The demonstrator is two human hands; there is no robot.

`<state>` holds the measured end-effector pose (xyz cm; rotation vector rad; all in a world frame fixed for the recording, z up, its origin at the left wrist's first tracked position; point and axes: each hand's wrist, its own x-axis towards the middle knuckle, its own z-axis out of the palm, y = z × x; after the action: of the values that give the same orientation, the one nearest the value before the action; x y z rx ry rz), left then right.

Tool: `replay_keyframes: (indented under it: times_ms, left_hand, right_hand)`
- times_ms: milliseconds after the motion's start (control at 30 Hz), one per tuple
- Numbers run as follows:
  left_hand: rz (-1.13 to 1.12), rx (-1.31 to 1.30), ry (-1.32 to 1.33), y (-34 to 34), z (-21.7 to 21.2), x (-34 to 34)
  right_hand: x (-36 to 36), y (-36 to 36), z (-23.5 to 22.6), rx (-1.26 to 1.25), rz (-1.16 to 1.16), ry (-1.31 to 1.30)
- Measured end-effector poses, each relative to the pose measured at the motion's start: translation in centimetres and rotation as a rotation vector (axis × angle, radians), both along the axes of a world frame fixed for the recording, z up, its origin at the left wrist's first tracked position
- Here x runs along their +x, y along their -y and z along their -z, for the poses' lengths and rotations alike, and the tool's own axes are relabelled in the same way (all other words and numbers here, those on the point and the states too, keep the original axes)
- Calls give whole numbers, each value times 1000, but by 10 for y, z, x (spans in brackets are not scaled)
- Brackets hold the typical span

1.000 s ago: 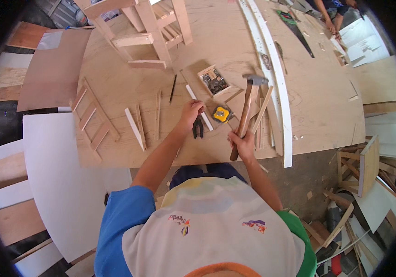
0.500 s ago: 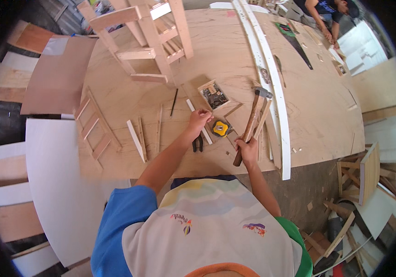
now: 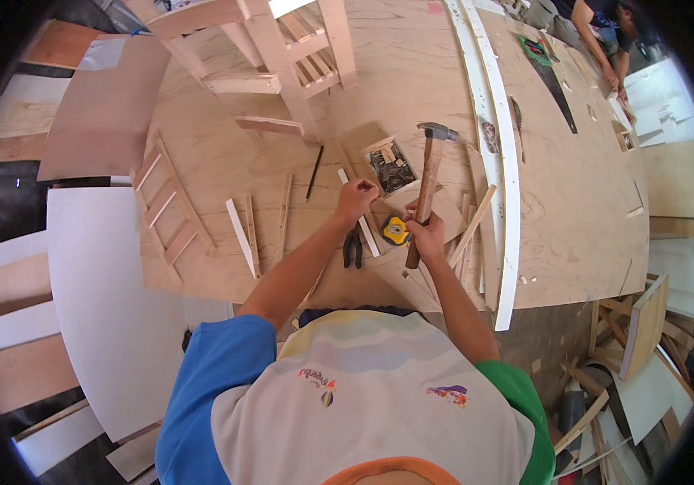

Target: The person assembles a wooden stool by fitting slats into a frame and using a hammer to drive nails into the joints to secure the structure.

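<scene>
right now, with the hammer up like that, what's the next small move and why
Probably a short, light tap down. The right hand grips the hammer low on its wooden handle, head raised above the plywood table, while the left hand pinches something too small to make out on the thin white strip. With fingers that close, a gentle first strike seems safest.

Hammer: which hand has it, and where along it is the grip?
The right hand grips the hammer at the lower end of its wooden handle, head raised. The left hand pinches a thin wooden strip.
</scene>
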<state>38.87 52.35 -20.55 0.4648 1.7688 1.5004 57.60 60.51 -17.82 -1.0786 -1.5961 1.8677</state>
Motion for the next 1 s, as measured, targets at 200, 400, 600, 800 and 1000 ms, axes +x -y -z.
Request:
replay_keyframes:
  times_ms: [200, 400, 600, 800, 1000]
  left_hand:
    - [5, 35, -21, -27, -7, -18]
    - [9, -14, -469, -47, 10, -37]
    - [203, -11, -612, -64, 14, -35]
    - [452, -180, -913, -83, 10, -16]
    - [543, -214, -1060, -85, 15, -11]
  right_hand:
    - [-6, -18, -2, 30, -19, 36]
    - [-3, -25, -1, -17, 42, 22]
    - [7, -25, -10, -89, 66, 90]
    - [24, -16, -1, -87, 90, 146]
    - [32, -8, 13, -91, 142, 90]
